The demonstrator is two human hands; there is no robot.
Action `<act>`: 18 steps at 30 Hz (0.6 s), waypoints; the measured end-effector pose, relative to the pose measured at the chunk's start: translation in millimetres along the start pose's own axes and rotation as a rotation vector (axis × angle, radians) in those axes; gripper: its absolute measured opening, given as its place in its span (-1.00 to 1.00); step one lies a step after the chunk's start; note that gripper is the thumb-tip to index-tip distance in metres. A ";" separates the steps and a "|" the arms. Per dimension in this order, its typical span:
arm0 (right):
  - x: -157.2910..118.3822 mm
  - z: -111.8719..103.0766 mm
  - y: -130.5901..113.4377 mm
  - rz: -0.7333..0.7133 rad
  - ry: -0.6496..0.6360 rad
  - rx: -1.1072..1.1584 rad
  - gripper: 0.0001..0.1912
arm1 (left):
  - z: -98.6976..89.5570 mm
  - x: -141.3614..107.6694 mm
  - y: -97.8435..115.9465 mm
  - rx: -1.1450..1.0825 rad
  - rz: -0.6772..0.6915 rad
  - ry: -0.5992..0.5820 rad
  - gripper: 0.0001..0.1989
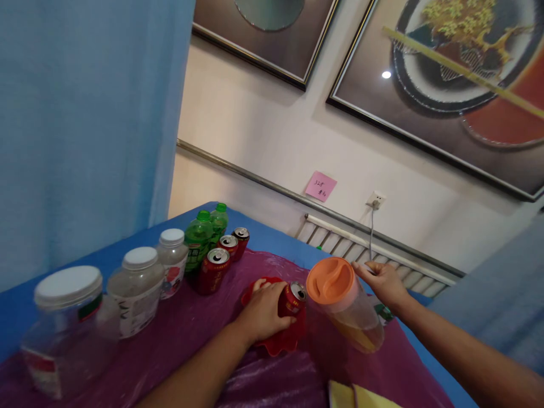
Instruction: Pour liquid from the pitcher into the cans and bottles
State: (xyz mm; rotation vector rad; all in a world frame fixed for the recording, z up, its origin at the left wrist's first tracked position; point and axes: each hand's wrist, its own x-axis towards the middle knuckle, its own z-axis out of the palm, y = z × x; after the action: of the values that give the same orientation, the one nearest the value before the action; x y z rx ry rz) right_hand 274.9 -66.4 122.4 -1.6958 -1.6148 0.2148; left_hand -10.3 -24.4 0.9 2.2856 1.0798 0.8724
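Note:
My left hand (263, 311) is closed around a red drink can (291, 300) with an opened top. It holds the can over a red dish with a scalloped edge (278, 343). To the right, a clear pitcher (348, 317) with an orange lid (330, 280) leans its top towards the can. Yellowish liquid shows low inside it. My right hand (385, 283) is closed at the pitcher's far side, near the lid, apparently on its handle; the grip is partly hidden.
Three red cans (213, 271) stand left of the dish, beside green bottles (199, 238). White-lidded clear jars (138, 292) line the left side. Purple plastic sheeting (255, 374) covers the blue table (159, 229). Yellow cloth (361, 396) lies at the front. Behind are a radiator (408, 269) and wall.

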 end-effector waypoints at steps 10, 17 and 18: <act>0.2 1.3 4.6 0.006 0.000 -0.014 -0.39 | -0.2 0.5 0.0 0.000 0.001 -0.023 -0.47; 1.0 1.7 7.9 0.009 -0.013 -0.018 -0.39 | 0.8 1.0 0.4 0.005 0.003 -0.015 -0.48; 1.1 1.7 8.4 0.011 -0.015 -0.019 -0.39 | 0.6 1.0 0.6 0.003 0.002 -0.015 -0.48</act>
State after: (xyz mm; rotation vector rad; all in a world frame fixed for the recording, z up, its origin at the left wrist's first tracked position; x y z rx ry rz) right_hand 280.6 -63.9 116.4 -1.7221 -1.6236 0.2188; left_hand -9.1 -24.1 1.2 2.2929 1.0733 0.8534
